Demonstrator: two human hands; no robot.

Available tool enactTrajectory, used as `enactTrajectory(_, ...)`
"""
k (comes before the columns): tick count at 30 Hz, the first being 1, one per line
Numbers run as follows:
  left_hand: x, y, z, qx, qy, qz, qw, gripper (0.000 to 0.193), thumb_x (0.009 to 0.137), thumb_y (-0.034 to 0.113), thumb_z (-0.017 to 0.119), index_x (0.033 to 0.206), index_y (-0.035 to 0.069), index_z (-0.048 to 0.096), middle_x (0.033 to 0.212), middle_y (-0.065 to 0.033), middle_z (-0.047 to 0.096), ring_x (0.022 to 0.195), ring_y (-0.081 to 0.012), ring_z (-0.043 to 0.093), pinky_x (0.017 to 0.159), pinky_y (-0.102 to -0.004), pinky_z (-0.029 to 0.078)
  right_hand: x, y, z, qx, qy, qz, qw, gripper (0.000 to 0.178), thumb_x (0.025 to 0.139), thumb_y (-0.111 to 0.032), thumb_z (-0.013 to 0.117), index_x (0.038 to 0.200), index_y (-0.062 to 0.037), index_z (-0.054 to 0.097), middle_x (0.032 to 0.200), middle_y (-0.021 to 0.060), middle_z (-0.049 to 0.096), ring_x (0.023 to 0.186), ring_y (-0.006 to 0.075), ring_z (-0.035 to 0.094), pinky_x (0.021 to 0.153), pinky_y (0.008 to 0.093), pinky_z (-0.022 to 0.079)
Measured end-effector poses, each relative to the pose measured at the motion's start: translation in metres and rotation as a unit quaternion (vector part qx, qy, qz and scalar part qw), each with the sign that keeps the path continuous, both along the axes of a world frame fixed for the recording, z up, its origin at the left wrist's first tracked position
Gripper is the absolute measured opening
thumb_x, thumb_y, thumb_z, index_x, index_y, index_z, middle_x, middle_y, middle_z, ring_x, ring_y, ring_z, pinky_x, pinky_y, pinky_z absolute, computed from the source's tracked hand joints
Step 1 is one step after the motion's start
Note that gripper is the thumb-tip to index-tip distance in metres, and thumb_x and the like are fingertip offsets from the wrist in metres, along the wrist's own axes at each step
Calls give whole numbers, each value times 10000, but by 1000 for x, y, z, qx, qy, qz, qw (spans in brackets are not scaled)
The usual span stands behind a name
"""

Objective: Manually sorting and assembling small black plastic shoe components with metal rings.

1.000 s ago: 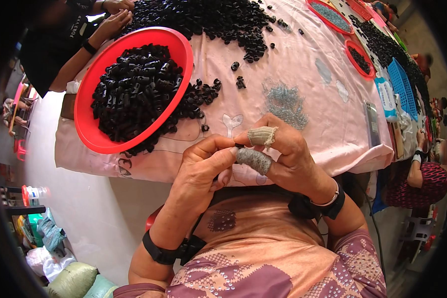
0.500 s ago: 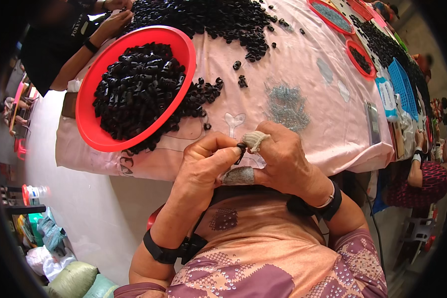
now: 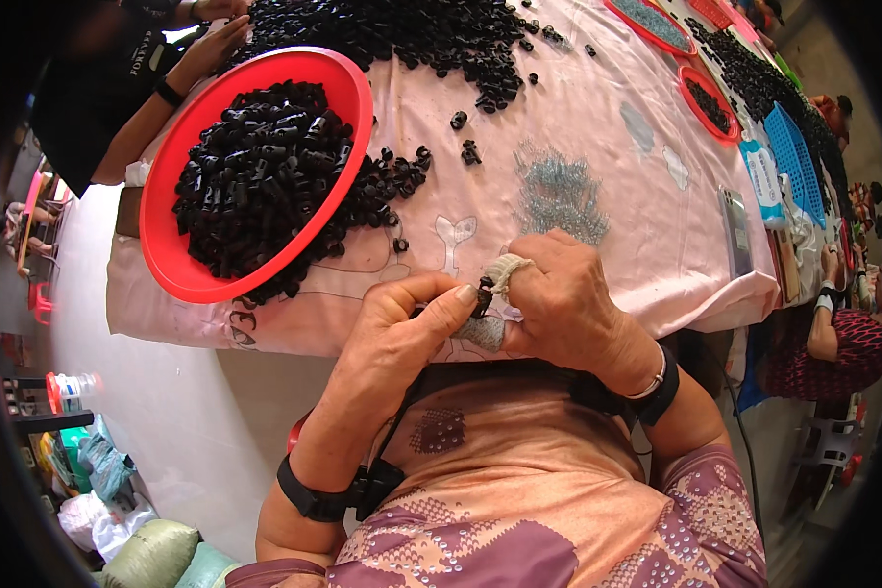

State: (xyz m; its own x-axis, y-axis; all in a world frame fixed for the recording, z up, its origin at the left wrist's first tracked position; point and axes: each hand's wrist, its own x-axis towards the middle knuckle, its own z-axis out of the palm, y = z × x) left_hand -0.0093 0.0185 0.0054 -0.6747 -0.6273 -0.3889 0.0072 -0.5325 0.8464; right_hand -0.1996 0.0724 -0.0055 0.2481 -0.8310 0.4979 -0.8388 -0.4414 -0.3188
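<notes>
My left hand (image 3: 402, 323) pinches a small black plastic piece (image 3: 481, 297) between thumb and forefinger, at the near edge of the pink-covered table. My right hand (image 3: 570, 306) closes on the same piece from the other side. A ribbed cream finger cover (image 3: 508, 269) wraps its forefinger, and a grey cover (image 3: 482, 334) sits on its thumb. Fingers partly hide the piece, so its exact shape cannot be made out. Just beyond my right hand lies a heap of thin silvery metal bits (image 3: 562, 196), perhaps springs.
To the left, a red basin (image 3: 363, 118) holds many black plastic pieces, with loose ones (image 3: 387, 186) beside it. A larger black heap (image 3: 431, 39) covers the far side, near a co-worker's hand (image 3: 216, 44). At right stand a blue basket (image 3: 794, 162) and small red trays (image 3: 691, 108).
My right thumb has tipped upward and drawn in against the black piece, which shows a little higher between my fingers. The view has shifted slightly.
</notes>
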Motion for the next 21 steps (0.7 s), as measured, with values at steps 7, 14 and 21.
enactTrajectory(7,1,-1,-6,-36,-15,-18,999,201,942,207,639,910,15,692,736,76,509,603,-4,386,516,-192,298,5,1,-3,-11,0,-9,1000,291,615,-239,769,648,-56,545,684,81,547,632,271,592,585,383,445)
enactTrajectory(14,-1,1,-10,11,20,12,1000,184,930,171,646,892,-5,680,780,61,462,575,-19,380,511,-194,293,5,-2,-4,-24,-12,11,1000,317,643,-260,769,627,-74,513,640,64,520,586,267,573,553,380,439)
enactTrajectory(21,-1,2,-11,-4,32,13,999,170,923,153,654,881,-10,676,773,57,463,576,-23,397,501,-197,296,4,-1,-6,-16,-13,25,999,354,644,-290,782,643,-68,506,654,76,520,590,269,569,559,383,439)
